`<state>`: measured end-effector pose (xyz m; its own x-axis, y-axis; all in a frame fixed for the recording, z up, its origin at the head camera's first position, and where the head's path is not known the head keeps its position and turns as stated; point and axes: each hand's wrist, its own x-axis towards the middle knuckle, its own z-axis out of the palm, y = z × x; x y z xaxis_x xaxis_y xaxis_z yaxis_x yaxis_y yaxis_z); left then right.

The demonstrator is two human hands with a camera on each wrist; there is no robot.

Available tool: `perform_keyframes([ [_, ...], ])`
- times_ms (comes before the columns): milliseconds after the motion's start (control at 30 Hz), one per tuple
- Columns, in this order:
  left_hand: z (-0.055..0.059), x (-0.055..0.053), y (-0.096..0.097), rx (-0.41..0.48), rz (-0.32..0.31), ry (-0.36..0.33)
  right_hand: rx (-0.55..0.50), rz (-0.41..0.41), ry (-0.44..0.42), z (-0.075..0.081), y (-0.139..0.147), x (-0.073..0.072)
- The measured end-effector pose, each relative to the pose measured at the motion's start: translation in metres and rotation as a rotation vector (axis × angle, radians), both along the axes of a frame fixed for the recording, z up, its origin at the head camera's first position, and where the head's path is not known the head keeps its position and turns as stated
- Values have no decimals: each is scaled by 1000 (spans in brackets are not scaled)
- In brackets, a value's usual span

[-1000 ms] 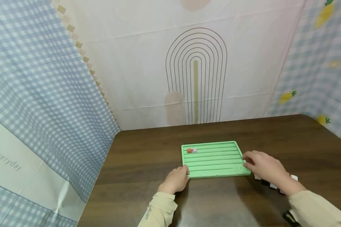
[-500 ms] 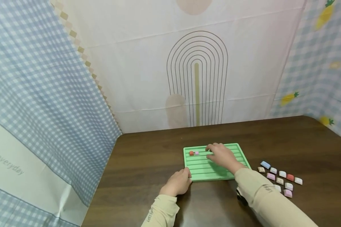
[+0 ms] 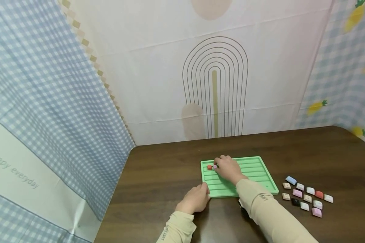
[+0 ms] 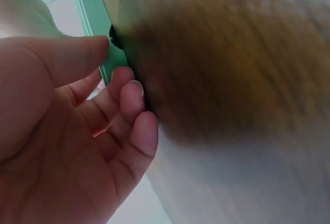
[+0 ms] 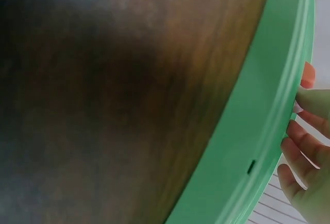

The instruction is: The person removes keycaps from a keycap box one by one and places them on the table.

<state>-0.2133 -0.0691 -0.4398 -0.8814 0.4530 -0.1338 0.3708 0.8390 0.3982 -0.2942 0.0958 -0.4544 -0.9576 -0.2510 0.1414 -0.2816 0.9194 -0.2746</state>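
Note:
A light green tray (image 3: pixel 258 182) with raised ridges lies on the table. My left hand (image 3: pixel 195 198) grips its near left corner; in the left wrist view, the thumb and curled fingers (image 4: pixel 138 131) meet at the tray's edge. Over the upper left of the tray is my right hand (image 3: pixel 229 170), fingertips down at the top row. A red keycap (image 3: pixel 209 167) and a pink keycap (image 3: pixel 214 167) sit there. In the right wrist view, thumb and forefinger pinch a small pale keycap (image 5: pixel 297 107), mostly hidden; whether it is the pink one I cannot tell.
Several loose keycaps lie right of the tray, among them a blue keycap (image 3: pixel 290 180), a black keycap (image 3: pixel 295 202) and a red keycap (image 3: pixel 319 194). The dark wooden table (image 3: pixel 158 175) ends at a hanging cloth (image 3: pixel 158 74) behind.
My right hand has moved left from the tray's right edge, over the ridges, down to the pink keycap in the top row. The left hand keeps its hold on the corner.

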Motion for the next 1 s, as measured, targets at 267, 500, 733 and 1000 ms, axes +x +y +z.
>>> perform_keyframes([
  [267,-4,-1,2,10,-8,11,25,-16,48,-5,-1,1],
  [500,-2,1,1,20,-21,0,25,-16,105,-4,1,3],
  [733,-2,0,-2,28,-19,-7,-53,13,86,14,14,12],
  [1000,-1,1,-1,11,-16,4,-45,11,151,39,67,39],
])
